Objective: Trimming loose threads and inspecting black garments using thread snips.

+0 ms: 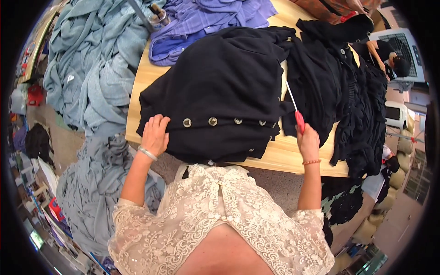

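Note:
A black buttoned cardigan (pixel 220 87) lies spread on the table before me, its row of round shiny buttons running across near my side. My left hand (pixel 156 135) rests on its left edge beside the buttons, fingers stretched over the fabric. In my right hand (pixel 308 140) is a red-handled tool (pixel 299 121) with a long, thin metal blade, closed in my fingers. The blade points away from me, between the cardigan and the black knitwear (pixel 316 82) at its right. My fingers hide the lower handle, so its exact kind is unclear.
Purple garments (pixel 215 16) lie along the far side of the wooden table (pixel 293 153), near a small cup of tools (pixel 159 17). Blue-grey knitwear (pixel 96 59) is heaped at left, with a grey pile (pixel 105 192) below. Another person (pixel 396 64) is at far right.

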Motion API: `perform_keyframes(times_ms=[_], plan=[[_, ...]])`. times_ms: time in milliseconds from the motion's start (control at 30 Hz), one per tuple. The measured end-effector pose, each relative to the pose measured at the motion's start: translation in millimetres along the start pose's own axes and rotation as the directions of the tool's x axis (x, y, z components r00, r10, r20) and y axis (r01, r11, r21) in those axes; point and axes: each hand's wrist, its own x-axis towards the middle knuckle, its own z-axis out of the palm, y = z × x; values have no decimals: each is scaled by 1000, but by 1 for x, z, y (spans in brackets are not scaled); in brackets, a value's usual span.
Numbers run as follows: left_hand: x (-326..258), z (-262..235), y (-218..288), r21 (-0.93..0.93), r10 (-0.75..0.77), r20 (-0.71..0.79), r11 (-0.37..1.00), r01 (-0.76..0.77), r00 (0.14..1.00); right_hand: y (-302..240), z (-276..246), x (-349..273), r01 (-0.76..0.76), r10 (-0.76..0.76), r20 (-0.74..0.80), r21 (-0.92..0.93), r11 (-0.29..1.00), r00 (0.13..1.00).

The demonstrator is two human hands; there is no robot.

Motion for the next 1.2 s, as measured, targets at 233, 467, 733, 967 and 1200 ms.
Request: perform_keyframes(times_ms=[233, 467, 733, 967, 1200], plan=[[-7, 7, -12, -176, -126, -38, 977, 117, 991, -50, -12, -53, 162, -187, 4, 476, 864, 982], [-11, 24, -23, -284, -144, -34, 950, 129, 989, -121, 5, -63, 504, -640, 211, 457, 733, 739], [-15, 13, -35, -388, -47, -73, 921, 15, 996, -201, 28, -61, 532, -756, 288, 565, 630, 588], [11, 26, 48, -208, -70, -276, 978, 12, 958, -144, -4, -60, 438, -605, 274, 481, 759, 747], [24, 59, 40, -439, -256, 58, 862, 255, 965, -142, 7, -66, 494, -650, 273, 466, 734, 709]])
